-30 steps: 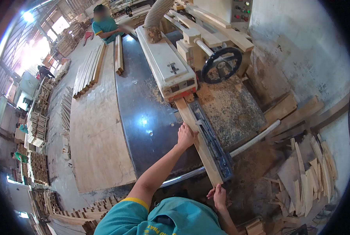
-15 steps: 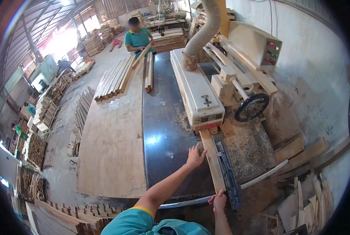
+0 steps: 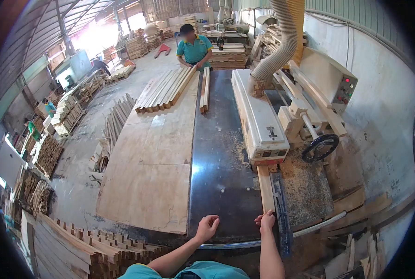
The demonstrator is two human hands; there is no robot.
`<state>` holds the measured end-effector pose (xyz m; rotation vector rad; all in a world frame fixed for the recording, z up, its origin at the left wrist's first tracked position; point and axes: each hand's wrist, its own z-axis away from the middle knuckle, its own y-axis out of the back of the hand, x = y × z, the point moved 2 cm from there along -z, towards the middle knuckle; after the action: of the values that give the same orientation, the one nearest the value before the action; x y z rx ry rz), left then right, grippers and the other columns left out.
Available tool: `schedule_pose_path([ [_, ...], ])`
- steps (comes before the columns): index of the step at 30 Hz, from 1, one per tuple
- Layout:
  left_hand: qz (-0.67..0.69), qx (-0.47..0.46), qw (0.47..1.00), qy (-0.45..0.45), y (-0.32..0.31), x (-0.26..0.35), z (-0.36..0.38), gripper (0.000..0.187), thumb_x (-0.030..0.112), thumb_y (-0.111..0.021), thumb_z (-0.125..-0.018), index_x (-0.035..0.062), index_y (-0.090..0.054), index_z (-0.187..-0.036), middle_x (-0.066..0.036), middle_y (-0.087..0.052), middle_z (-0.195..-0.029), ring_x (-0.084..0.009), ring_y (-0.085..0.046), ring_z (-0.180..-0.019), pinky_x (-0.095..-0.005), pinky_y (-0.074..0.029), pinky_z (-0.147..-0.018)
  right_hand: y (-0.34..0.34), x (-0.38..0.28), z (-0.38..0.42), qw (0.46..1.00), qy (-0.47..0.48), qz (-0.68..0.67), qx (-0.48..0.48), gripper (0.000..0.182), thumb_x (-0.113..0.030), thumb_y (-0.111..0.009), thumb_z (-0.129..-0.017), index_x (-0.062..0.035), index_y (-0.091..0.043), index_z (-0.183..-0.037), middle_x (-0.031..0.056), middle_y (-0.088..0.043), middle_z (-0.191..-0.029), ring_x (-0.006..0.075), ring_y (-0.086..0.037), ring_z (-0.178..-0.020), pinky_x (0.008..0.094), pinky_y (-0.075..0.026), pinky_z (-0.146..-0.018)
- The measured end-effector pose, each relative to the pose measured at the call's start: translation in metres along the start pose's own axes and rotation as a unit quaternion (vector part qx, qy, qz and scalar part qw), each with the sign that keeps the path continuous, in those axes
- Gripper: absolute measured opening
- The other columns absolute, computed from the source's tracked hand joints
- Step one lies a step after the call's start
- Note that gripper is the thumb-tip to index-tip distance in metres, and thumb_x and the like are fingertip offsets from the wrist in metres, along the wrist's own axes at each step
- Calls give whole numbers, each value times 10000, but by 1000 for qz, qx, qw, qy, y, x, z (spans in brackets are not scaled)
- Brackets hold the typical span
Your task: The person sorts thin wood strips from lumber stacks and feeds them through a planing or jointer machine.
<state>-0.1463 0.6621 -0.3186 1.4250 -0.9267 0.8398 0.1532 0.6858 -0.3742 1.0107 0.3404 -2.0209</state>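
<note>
A light wooden board (image 3: 265, 188) lies lengthwise on the dark machine table (image 3: 217, 162), its far end under the front of the cream machine housing (image 3: 258, 121). At the board's near end is my right hand (image 3: 265, 220), its fingers closed on that end. My left hand (image 3: 208, 228) hovers over the near edge of the dark table, apart from the board, with its fingers curled and nothing visible in them. Just right of the board runs a blue-black guide rail (image 3: 282, 209).
A co-worker (image 3: 196, 49) stands at the far end, hands by a row of wooden strips (image 3: 165, 90). A black handwheel (image 3: 320, 148) and control box (image 3: 344, 90) are on the right. Stacked wood (image 3: 91, 246) lies at lower left, and a curved metal bar (image 3: 319, 224) borders the near edge.
The board has moved forward under the housing, with my right hand following its end. My left hand has left the board and drawn back. The co-worker's raised strip is now down among the others.
</note>
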Motion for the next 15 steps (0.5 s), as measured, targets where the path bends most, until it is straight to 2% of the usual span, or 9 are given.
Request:
schedule_pose_path([
  [1,0,3,1000,-1,3,2,7,233,222,-696,-951,25,-722,-1073,-120,-706,-892,-230,-653,-799,-361,-536,-741,-3,1,-7,1000,1,-27,-5,579,-478,-306,-1099,-46,-540,-792,88,-620,-618,227,-642,-485,338,-520,-400],
  [2,-1,-32,999,21,4,4,13,264,237,-673,-970,22,-709,-1118,-136,-711,-943,-236,-670,-842,-366,-542,-773,-7,1,-15,998,-4,-58,-19,553,-498,-324,-1092,-42,-567,-895,98,-651,-676,226,-664,-532,334,-533,-424],
  [3,-2,-67,997,41,2,4,17,295,252,-651,-988,19,-696,-1163,-151,-716,-995,-241,-688,-885,-371,-549,-806,-9,-5,-8,998,-1,-58,-21,553,-498,-324,-1092,-42,-567,-895,98,-651,-676,226,-664,-532,334,-533,-424],
  [5,1,-60,998,4,-2,6,21,280,241,-651,-992,21,-695,-1159,-114,-706,-932,-193,-662,-824,-346,-543,-761,-15,-18,6,989,15,-122,-76,540,-472,-334,-1102,-11,-580,-966,116,-669,-721,218,-670,-551,330,-542,-441],
  [6,19,-81,997,1,-4,7,22,273,234,-648,-996,20,-693,-1161,-98,-698,-915,-168,-640,-796,-330,-533,-735,-12,-21,19,988,45,-86,-117,528,-474,-349,-1099,-4,-588,-1062,126,-687,-790,214,-685,-599,333,-559,-484],
  [7,39,-103,994,-1,-5,10,22,267,227,-646,-1000,20,-691,-1163,-81,-690,-897,-144,-618,-768,-313,-524,-710,-8,-19,30,988,48,-84,-120,528,-474,-349,-1099,-4,-588,-1062,126,-687,-790,214,-685,-599,333,-559,-484],
  [9,47,-105,993,-7,-4,12,21,259,215,-637,-1008,17,-686,-1168,-61,-682,-882,-115,-585,-741,-293,-506,-681,1,-13,58,971,112,-10,-210,522,-458,-363,-1101,7,-599,-1099,121,-698,-833,210,-700,-649,336,-574,-538],
  [10,57,-115,992,1,-5,12,20,260,216,-633,-1010,17,-685,-1169,-63,-687,-888,-118,-584,-738,-295,-505,-680,10,-11,78,965,113,19,-237,495,-434,-387,-1102,9,-604,-1147,121,-712,-878,211,-713,-707,342,-583,-594],
  [15,71,-142,987,29,1,16,13,263,221,-624,-1016,17,-685,-1173,-63,-697,-902,-121,-589,-741,-300,-508,-683,72,58,121,932,79,109,-336,419,-384,-472,-1086,-10,-601,-1221,130,-727,-923,221,-720,-754,358,-597,-647],
])
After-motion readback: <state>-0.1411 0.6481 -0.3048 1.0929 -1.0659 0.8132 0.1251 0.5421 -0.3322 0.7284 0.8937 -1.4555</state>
